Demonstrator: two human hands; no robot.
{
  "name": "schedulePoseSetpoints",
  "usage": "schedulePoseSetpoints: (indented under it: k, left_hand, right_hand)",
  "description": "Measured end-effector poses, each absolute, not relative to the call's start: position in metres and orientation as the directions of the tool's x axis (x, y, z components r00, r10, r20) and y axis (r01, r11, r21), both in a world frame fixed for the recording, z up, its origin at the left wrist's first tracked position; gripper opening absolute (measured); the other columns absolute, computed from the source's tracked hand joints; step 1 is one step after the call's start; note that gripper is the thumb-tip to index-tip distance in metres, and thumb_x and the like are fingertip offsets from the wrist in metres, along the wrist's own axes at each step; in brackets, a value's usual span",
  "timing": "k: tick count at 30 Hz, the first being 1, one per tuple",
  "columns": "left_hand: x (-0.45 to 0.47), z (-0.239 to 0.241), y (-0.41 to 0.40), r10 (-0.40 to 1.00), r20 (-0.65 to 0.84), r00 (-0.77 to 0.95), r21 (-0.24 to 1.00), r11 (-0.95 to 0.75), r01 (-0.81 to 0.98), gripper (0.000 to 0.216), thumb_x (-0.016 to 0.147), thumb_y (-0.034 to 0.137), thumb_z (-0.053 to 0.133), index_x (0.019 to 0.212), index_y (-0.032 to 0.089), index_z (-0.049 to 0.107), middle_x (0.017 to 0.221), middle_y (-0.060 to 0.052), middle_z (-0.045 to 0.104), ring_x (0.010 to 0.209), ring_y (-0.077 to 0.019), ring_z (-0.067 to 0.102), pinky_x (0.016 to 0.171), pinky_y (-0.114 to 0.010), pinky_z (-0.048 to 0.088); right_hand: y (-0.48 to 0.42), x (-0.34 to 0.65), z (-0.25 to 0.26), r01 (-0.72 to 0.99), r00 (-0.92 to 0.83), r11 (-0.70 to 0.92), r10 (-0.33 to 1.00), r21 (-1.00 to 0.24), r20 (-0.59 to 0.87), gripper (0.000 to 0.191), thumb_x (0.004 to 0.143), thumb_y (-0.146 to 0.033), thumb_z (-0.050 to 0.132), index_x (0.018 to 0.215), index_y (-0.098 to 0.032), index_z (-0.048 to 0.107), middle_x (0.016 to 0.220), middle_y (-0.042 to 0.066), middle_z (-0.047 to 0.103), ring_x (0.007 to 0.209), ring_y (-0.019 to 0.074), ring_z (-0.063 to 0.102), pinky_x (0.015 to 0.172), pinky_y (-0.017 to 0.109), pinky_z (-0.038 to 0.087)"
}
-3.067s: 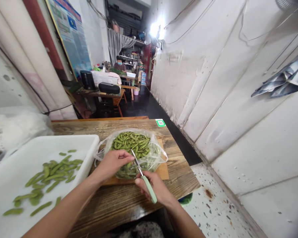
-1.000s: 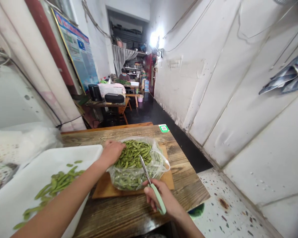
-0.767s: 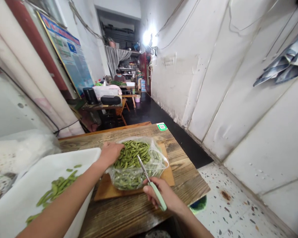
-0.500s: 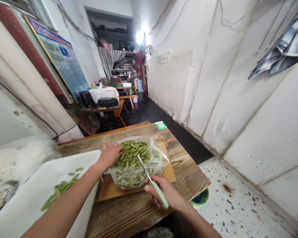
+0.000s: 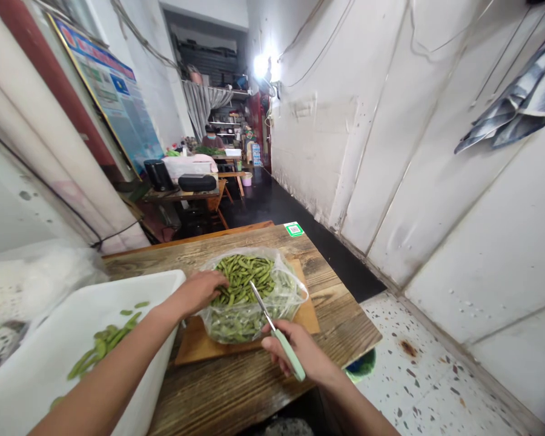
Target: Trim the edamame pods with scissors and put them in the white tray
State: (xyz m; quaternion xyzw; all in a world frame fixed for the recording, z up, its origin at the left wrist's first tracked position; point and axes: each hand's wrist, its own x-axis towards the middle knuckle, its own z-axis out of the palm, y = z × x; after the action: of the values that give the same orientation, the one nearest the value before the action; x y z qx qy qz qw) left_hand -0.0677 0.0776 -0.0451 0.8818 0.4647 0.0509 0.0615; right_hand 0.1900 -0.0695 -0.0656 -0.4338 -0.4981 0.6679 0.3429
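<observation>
A clear plastic bag full of green edamame pods lies open on a brown board. My left hand is at the left side of the heap, fingers bent and pressed together on pods, the tips partly hidden among them. In my right hand is a pair of scissors with pale green handles. Its metal blades look closed and point up and forward, over the pods. At left, a white plastic tub holds several more pods, partly covered by my left forearm.
The wooden table carries a green QR-code sticker at its far corner. A bin with a green liner stands below the right edge. Farther back are another table with a black case and a seated person.
My left hand has shifted slightly right and lower among the pods. The scissors stay almost where they were; the view has tilted a little.
</observation>
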Motion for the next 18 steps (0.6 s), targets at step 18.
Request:
schedulePoseSetpoints:
  k: [18]
  left_hand:
    - [-0.013,-0.023,0.005,0.992,-0.005,0.125,0.915,-0.046,0.4,0.045,0.076,0.055,0.054,0.099,0.02,0.069,0.076,-0.002,0.071,0.056,-0.0156,0.059,0.051,-0.025,0.042]
  right_hand:
    - [-0.066,0.186,-0.067,0.021,-0.385,-0.205,0.902,-0.979,-0.197,0.055,0.073,-0.061,0.065,0.104,-0.017,0.053,0.062,-0.005,0.05,0.043,0.0062,0.044,0.039,0.017,0.037]
